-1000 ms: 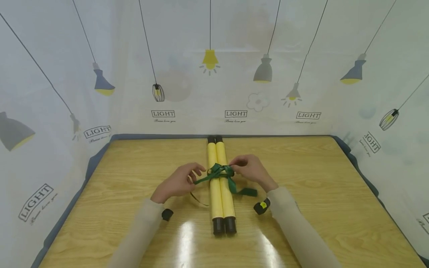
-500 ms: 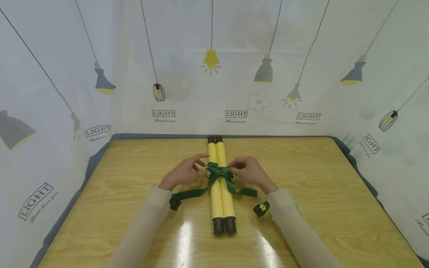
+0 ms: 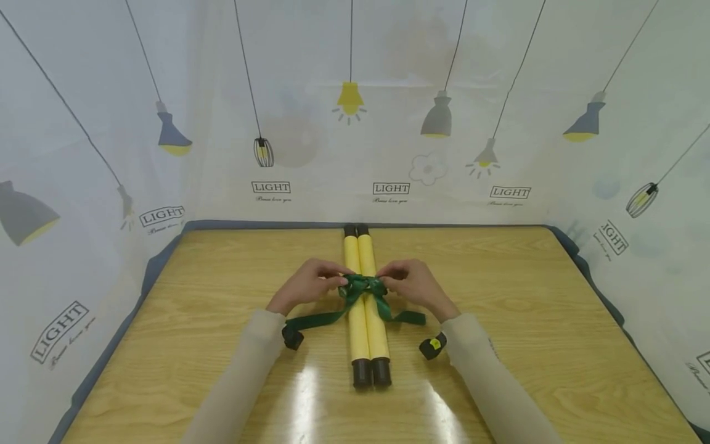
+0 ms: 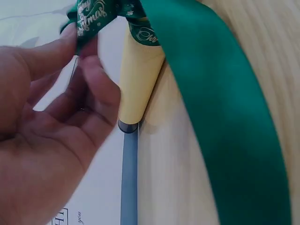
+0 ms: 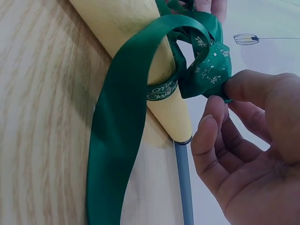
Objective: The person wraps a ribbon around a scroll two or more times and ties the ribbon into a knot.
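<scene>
Two yellow tubes (image 3: 360, 333) with black end caps lie side by side, pointing away from me. A green ribbon (image 3: 363, 285) with white printed lettering is tied round both in a bow near their middle. My left hand (image 3: 307, 285) pinches the bow's left loop between thumb and fingers, as the left wrist view shows up close. On the other side, my right hand (image 3: 413, 283) pinches the right loop (image 5: 211, 70). One loose tail (image 3: 316, 321) trails left toward my left wrist; the other tail (image 3: 410, 317) falls right onto the table.
The wood-grain table (image 3: 527, 296) ends at a back wall sheet (image 3: 310, 123) printed with hanging lamps. A dark blue edging (image 3: 266, 226) runs along the table's far edge. Black wrist-worn pieces (image 3: 432, 345) sit by both sleeves.
My left hand released the left ribbon tail, which dropped across the table, then moved up and right to pinch the left loop. My right hand stayed at the bow's right loop.
</scene>
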A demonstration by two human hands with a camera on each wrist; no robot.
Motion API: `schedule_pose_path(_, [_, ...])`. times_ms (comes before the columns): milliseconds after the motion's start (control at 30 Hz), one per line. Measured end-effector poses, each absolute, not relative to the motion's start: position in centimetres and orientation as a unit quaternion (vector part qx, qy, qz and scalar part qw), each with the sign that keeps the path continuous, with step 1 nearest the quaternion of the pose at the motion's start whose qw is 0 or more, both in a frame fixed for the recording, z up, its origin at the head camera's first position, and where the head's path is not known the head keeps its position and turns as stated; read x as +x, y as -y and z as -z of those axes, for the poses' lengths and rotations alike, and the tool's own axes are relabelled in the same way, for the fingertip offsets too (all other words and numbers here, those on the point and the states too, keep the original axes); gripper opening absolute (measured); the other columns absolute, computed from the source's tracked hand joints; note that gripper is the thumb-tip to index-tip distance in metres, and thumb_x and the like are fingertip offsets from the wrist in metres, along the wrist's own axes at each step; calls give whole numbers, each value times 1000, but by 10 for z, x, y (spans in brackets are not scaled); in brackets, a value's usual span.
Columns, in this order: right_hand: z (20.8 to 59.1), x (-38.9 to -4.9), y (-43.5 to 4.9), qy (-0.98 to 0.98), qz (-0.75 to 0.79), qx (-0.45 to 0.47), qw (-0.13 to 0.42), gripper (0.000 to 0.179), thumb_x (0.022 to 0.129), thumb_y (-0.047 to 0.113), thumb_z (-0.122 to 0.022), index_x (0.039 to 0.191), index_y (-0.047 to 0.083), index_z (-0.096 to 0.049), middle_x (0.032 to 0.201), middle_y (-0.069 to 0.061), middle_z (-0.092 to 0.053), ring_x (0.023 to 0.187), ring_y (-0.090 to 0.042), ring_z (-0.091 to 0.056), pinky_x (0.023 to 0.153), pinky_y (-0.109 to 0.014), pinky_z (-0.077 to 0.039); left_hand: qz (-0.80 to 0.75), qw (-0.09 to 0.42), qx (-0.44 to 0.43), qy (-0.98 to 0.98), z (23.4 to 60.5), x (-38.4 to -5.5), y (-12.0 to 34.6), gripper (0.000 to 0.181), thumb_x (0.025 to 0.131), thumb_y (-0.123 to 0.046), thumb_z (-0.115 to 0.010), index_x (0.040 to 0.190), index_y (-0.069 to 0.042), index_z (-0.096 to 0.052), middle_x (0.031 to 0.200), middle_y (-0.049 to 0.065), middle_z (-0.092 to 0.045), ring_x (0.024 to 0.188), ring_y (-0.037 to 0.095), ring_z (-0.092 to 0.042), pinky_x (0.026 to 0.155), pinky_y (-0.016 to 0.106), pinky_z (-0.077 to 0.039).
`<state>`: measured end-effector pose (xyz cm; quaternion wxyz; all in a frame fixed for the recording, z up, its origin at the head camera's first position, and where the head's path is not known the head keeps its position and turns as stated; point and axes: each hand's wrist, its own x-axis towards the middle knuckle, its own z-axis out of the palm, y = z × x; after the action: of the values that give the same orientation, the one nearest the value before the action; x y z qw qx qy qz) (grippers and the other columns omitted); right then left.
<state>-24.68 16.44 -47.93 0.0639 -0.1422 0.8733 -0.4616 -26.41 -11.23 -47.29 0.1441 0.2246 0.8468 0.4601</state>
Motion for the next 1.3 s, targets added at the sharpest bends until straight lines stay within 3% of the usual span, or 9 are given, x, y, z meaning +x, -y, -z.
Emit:
schedule_pose_path(133, [480,-246,-167,-872,467,-128,66,14,98,19,-68,107,17,-79,103,-4,-76,81,-18,-68,68,-31,-57,-478,131,217,-841,474,-262,115,18,103,-23,-64,113,-20,-78,86,5,-73,67,26,-60,59,36,-53])
schedule_pose_path(300, [480,-245,-170,-870,475,-108,72,14,99,22,-67,106,19,-79,98,-3,-76,81,-24,-69,69,-35,-58,-512,137,209,-822,477,-261,121,20,103,-11,-61,116,-8,-76,90,13,-74,79,36,-69,69,48,-59])
schedule_pose_path(500, [480,-246,-173,-868,480,-97,79,16,99,25,-68,109,17,-78,97,-4,-77,80,-20,-69,69,-34,-59,-481,104,249,-834,481,-258,126,26,94,-1,-69,118,-6,-76,102,7,-73,92,24,-69,80,34,-61])
schedule_pose_path(733, [482,-245,-182,-869,483,-83,70,18,97,26,-72,108,13,-79,95,-8,-77,78,-19,-71,70,-34,-59,-451,41,220,-864,482,-256,128,7,93,-13,-76,97,-9,-80,94,7,-76,77,28,-72,65,32,-59])
schedule_pose_path(1000, [485,-238,-199,-867,492,-49,64,22,97,24,-71,107,5,-77,95,-11,-77,82,-27,-73,73,-35,-60,-429,44,182,-884,483,-254,142,5,93,-10,-76,90,-8,-79,89,8,-76,74,22,-70,64,29,-57])
schedule_pose_path(1300, [496,-232,-218,-879,473,-6,63,20,96,24,-69,105,8,-78,91,-8,-76,78,-17,-66,71,-28,-53,-435,60,153,-885,486,-252,145,7,93,-4,-72,88,-5,-77,88,9,-76,77,18,-70,67,29,-58])
